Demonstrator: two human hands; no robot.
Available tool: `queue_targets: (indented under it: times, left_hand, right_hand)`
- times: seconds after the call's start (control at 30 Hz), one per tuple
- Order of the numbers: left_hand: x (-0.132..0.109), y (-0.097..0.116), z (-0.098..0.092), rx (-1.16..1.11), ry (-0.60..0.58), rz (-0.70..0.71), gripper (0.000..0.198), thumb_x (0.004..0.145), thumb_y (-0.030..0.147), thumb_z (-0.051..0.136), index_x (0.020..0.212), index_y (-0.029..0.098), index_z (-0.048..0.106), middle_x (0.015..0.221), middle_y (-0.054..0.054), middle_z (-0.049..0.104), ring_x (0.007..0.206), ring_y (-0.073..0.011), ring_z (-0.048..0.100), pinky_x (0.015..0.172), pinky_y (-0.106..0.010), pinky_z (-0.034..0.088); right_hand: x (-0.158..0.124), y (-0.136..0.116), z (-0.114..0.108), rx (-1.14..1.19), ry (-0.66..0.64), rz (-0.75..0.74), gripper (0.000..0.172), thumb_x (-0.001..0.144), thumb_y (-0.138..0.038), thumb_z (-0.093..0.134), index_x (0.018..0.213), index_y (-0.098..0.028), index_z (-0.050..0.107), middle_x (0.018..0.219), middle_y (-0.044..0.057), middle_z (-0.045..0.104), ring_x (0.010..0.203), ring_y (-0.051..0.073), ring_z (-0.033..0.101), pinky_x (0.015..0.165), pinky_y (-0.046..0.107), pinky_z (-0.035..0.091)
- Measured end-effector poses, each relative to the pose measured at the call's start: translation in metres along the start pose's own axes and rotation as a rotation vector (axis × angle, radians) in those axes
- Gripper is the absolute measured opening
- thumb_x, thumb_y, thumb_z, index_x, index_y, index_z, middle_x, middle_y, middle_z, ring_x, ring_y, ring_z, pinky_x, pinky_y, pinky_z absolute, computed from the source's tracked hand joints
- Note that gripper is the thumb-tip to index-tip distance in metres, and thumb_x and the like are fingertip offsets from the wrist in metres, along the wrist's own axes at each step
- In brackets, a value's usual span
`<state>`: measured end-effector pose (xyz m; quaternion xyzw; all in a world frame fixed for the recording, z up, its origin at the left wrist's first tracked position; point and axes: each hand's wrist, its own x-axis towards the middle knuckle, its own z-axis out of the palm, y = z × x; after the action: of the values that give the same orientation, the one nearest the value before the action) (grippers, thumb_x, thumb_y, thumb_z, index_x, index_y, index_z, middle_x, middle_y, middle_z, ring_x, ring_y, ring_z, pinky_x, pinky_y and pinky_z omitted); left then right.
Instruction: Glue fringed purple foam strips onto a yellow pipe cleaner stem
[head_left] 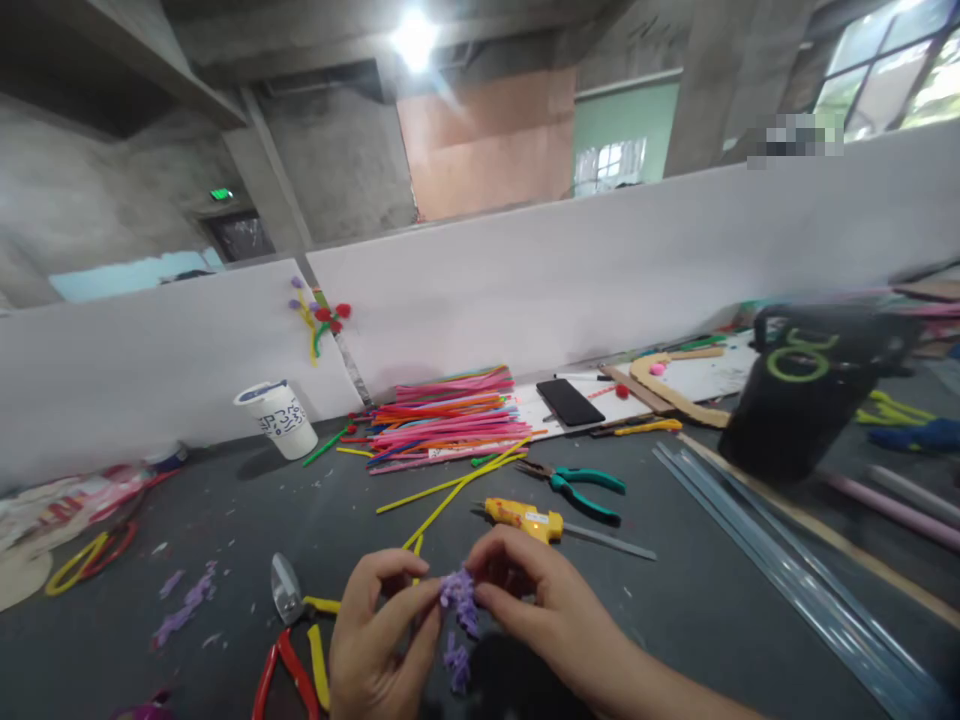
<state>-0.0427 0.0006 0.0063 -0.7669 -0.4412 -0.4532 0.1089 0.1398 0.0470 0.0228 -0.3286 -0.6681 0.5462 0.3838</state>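
My left hand [384, 635] and my right hand [541, 600] meet low in the middle, fingertips pinching a curly purple fuzzy piece [460, 602] between them. Just below it is a second purple fuzzy clump [456, 665]; whether the two are joined I cannot tell. A yellow pipe cleaner [418, 548] shows behind my left fingers. Left of that hand lie pliers with red handles [285, 665] and a tool with yellow handles [318, 660]. Beyond my right hand rests a yellow glue gun [525, 518] with a glue stick [611, 543] at its rear.
Teal-handled pliers [581, 485], a bundle of coloured pipe cleaners [450, 420] and a phone [570, 402] lie farther back. A white cup [279, 420] stands left; a black container [795, 400] stands right beside clear glue sticks [795, 570]. Purple scraps [184, 605] lie left. A white partition [525, 290] borders the table.
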Motion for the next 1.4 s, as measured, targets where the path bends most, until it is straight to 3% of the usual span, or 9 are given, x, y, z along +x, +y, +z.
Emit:
queue_targets:
  times: [0.2, 0.33, 0.57, 0.8, 0.9, 1.0, 1.17, 1.33, 1.4]
  left_hand:
    - [0.024, 0.002, 0.001, 0.151, 0.112, 0.169, 0.022, 0.077, 0.007, 0.061, 0.093, 0.020, 0.069, 0.093, -0.006, 0.059, 0.080, -0.0175, 0.057, 0.068, -0.030, 0.050]
    - [0.023, 0.002, 0.014, 0.169, 0.197, 0.181, 0.026, 0.078, 0.002, 0.056, 0.095, 0.018, 0.066, 0.093, -0.008, 0.059, 0.085, -0.0194, 0.057, 0.073, -0.035, 0.049]
    - [0.010, -0.006, 0.016, 0.305, 0.019, 0.305, 0.025, 0.081, 0.003, 0.049, 0.093, 0.017, 0.065, 0.091, -0.009, 0.065, 0.084, -0.0189, 0.061, 0.077, -0.031, 0.049]
    - [0.000, -0.017, 0.014, 0.302, 0.073, 0.259, 0.030, 0.082, 0.002, 0.048, 0.098, 0.020, 0.066, 0.091, -0.008, 0.066, 0.085, -0.0184, 0.061, 0.078, -0.032, 0.048]
    - [0.001, -0.025, 0.017, 0.138, 0.113, 0.026, 0.028, 0.079, 0.005, 0.056, 0.094, 0.024, 0.070, 0.096, -0.008, 0.066, 0.089, -0.0210, 0.059, 0.080, -0.036, 0.047]
    - [0.007, -0.035, 0.014, -0.271, 0.201, -0.514, 0.007, 0.070, 0.020, 0.070, 0.071, 0.026, 0.074, 0.090, -0.005, 0.065, 0.086, -0.0222, 0.057, 0.083, -0.038, 0.043]
    - [0.020, -0.039, 0.004, -0.507, 0.368, -0.846, 0.015, 0.067, 0.034, 0.073, 0.069, 0.020, 0.068, 0.084, 0.000, 0.058, 0.075, -0.0145, 0.052, 0.065, -0.025, 0.044]
    - [0.025, -0.012, 0.000, -0.851, 0.222, -1.142, 0.031, 0.059, 0.041, 0.076, 0.073, 0.014, 0.068, 0.062, 0.003, 0.055, 0.043, -0.0047, 0.039, 0.036, -0.015, 0.027]
    - [0.025, 0.001, 0.001, -0.945, 0.138, -1.213, 0.031, 0.056, 0.037, 0.079, 0.071, 0.012, 0.071, 0.056, 0.003, 0.054, 0.041, -0.0038, 0.038, 0.036, -0.014, 0.027]
  right_hand:
    - [0.010, -0.019, -0.010, 0.000, 0.025, -0.062, 0.006, 0.078, -0.021, 0.051, 0.077, -0.018, 0.056, 0.063, -0.003, 0.049, 0.056, 0.011, 0.046, 0.054, 0.022, 0.037]
    - [0.009, -0.040, -0.019, -0.234, 0.103, -0.328, 0.010, 0.078, -0.015, 0.054, 0.084, -0.017, 0.062, 0.083, 0.002, 0.057, 0.077, 0.015, 0.053, 0.070, 0.027, 0.043]
    - [0.008, -0.042, -0.005, -0.668, -0.040, -0.390, 0.017, 0.074, -0.005, 0.057, 0.081, -0.017, 0.066, 0.089, 0.005, 0.057, 0.093, 0.022, 0.047, 0.084, 0.039, 0.039]
    - [0.023, -0.035, 0.001, -0.187, -0.001, -0.231, 0.013, 0.082, -0.023, 0.051, 0.071, -0.018, 0.054, 0.077, 0.003, 0.056, 0.081, 0.019, 0.051, 0.077, 0.035, 0.040]
    - [0.029, -0.035, -0.010, -0.059, 0.100, -0.197, 0.029, 0.091, -0.036, 0.035, 0.069, -0.019, 0.045, 0.068, 0.000, 0.049, 0.067, 0.014, 0.050, 0.067, 0.029, 0.043]
    - [0.035, -0.023, -0.024, 0.036, 0.231, -0.162, 0.034, 0.091, -0.043, 0.033, 0.064, -0.022, 0.032, 0.059, -0.006, 0.036, 0.053, 0.011, 0.041, 0.055, 0.024, 0.041]
    - [0.041, 0.010, -0.031, 0.071, 0.328, -0.066, 0.042, 0.089, -0.048, 0.037, 0.057, -0.023, 0.026, 0.048, -0.010, 0.019, 0.040, 0.008, 0.017, 0.039, 0.021, 0.019]
    - [0.026, 0.015, -0.006, 0.020, 0.213, -0.040, 0.012, 0.076, -0.030, 0.060, 0.075, -0.018, 0.058, 0.054, -0.007, 0.039, 0.049, 0.009, 0.035, 0.047, 0.021, 0.029]
    - [0.016, 0.010, 0.006, 0.007, 0.117, -0.049, 0.018, 0.070, -0.021, 0.063, 0.088, -0.018, 0.063, 0.067, -0.004, 0.054, 0.056, 0.010, 0.042, 0.053, 0.021, 0.033]
